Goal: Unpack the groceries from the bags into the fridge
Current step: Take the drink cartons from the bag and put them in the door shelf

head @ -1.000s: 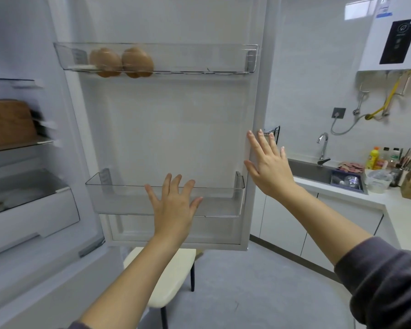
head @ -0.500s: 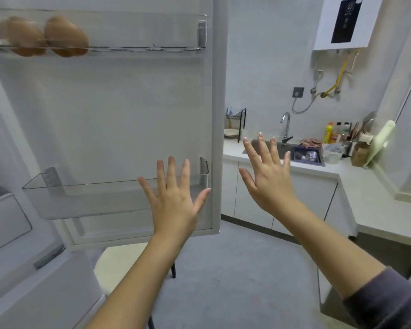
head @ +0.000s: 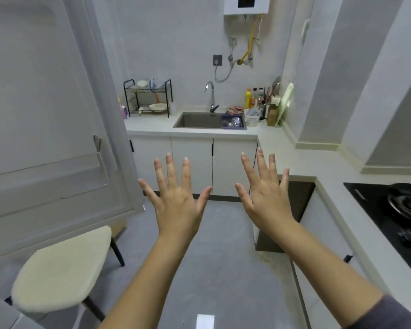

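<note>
My left hand [head: 177, 198] and my right hand [head: 265, 194] are both held out in front of me with fingers spread, backs toward me, holding nothing. The white fridge door [head: 45, 115] stands open at the left, its inner side facing me, with a clear lower door bin [head: 57, 176] that looks empty. Both hands hang in the air to the right of the door, touching nothing. No grocery bag is in view.
A cream stool [head: 62, 269] stands below the door. Ahead is a counter with a sink [head: 199, 121], a dish rack [head: 148, 98] and bottles [head: 254, 98]. A black stove [head: 394, 217] lies on the right counter. Grey floor [head: 211, 269] stretches between.
My view has swung right, away from the fridge interior and the eggs in the upper door bin. Both hands moved right with it, off the door, staying spread.
</note>
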Available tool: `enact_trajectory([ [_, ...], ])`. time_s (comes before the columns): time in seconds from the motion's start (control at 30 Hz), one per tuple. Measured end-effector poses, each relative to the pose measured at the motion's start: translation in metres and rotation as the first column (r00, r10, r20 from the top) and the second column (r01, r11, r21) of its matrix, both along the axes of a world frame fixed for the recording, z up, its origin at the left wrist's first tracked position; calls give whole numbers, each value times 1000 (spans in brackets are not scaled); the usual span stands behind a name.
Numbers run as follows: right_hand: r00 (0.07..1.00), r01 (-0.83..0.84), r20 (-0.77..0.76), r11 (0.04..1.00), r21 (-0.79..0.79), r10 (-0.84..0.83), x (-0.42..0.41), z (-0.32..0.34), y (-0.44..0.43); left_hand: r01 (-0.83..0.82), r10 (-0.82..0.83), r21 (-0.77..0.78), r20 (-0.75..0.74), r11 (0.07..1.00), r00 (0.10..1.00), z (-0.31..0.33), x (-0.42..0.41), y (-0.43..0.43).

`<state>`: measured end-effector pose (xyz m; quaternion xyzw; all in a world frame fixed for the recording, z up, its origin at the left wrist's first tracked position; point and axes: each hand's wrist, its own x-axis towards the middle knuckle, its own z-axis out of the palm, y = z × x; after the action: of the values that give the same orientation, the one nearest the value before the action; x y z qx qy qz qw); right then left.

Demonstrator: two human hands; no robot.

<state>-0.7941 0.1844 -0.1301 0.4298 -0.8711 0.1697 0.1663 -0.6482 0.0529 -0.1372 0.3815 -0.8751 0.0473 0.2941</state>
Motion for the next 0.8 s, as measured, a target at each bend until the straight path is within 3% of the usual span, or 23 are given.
enact_trajectory([
  [0.23,983,181,-1,981,64,-181,-47,-7,100,144,-147,62,50,988,988,-16,-75,79],
  [0.53,952,298,40,947,123,-305,-100,-19,218,283,-293,114,82,952,953,-32,-156,184],
  [0.8,868,477,76,866,153,-492,-131,-40,334,469,-490,160,138,868,861,-41,-220,279],
])
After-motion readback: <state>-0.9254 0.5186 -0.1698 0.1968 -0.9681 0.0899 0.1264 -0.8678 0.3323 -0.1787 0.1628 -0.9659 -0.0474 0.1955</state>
